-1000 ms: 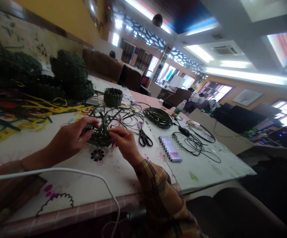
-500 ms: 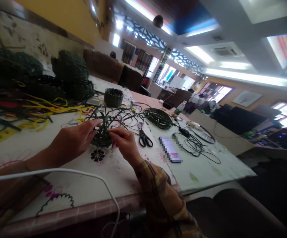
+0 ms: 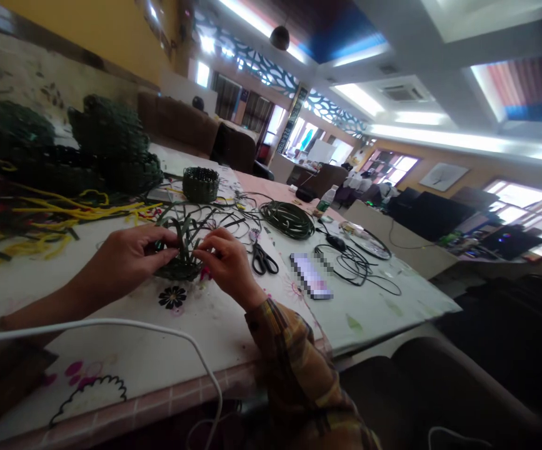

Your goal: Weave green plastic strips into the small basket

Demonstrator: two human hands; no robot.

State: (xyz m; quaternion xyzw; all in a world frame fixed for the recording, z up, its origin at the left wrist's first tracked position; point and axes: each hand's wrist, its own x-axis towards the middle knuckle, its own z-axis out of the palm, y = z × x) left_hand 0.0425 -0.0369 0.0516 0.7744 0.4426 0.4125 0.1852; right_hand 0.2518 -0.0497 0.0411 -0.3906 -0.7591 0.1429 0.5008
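Pinching upright green strips point(image 3: 184, 236) of a half-woven basket point(image 3: 177, 271) in both bare hands: from one side between thumb and fingertips of the left hand point(image 3: 132, 251), from the other in bunched fingertips of the right hand point(image 3: 227, 259). Too small to make out strip by strip. Set on the white tablecloth point(image 3: 158, 357), just beyond a black flower figure point(image 3: 172, 297), with strip ends splaying upward and outward.

Has black-handled scissors point(image 3: 265, 259) lying near the right hand. Just behind the work, shows loose strips in a tangle, then a small round basket point(image 3: 200, 184) standing upright, and to its right a coil of green strip point(image 3: 287, 220). At far left, bears dark woven baskets point(image 3: 109, 128) piled up behind a heap of yellow strands point(image 3: 78, 205).

Out to the right, carries a phone point(image 3: 311, 275) with a blurred-out screen, a looped black cable point(image 3: 355, 265) just beside it, and a clear bottle point(image 3: 327, 199) farther back. In the foreground, crossed over by a white cable point(image 3: 149, 322) in front of the left forearm.
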